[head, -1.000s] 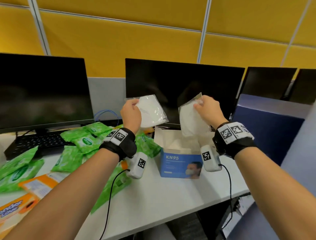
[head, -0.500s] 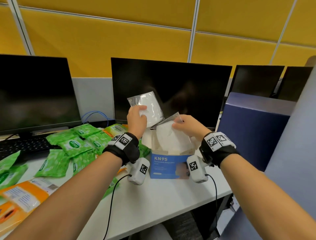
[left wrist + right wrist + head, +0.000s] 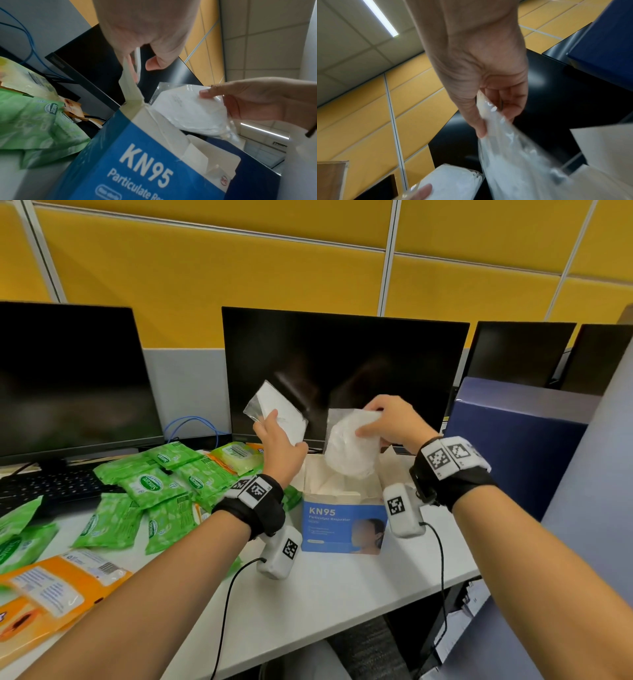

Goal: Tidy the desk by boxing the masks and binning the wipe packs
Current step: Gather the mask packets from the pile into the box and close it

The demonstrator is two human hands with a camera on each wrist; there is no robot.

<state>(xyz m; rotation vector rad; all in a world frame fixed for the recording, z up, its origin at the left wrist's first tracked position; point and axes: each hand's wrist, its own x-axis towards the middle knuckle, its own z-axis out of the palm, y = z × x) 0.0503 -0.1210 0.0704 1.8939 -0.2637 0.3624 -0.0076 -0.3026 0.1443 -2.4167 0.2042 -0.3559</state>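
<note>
A blue KN95 mask box [image 3: 342, 525] [image 3: 137, 162] stands with its top flaps up on the white desk [image 3: 325, 594]. My right hand [image 3: 387, 422] [image 3: 489, 111] pinches a wrapped white mask [image 3: 352, 446] [image 3: 192, 111] [image 3: 513, 155] by its upper edge, its lower end inside the box mouth. My left hand [image 3: 277, 440] [image 3: 147, 44] holds a second wrapped mask [image 3: 281, 412] [image 3: 450, 178] up beside the box's left flap. Green wipe packs [image 3: 154, 484] [image 3: 34, 121] lie piled left of the box.
Two dark monitors [image 3: 342, 371] stand behind the desk, with a keyboard [image 3: 44, 484] at the left. Orange packs [image 3: 51, 594] lie at the near left edge. A blue partition [image 3: 513, 446] rises at the right. A blue cable [image 3: 191, 426] loops behind the wipes.
My right hand lowered its mask from above the box into the box mouth. My left hand stayed raised with its mask, tilting it a little.
</note>
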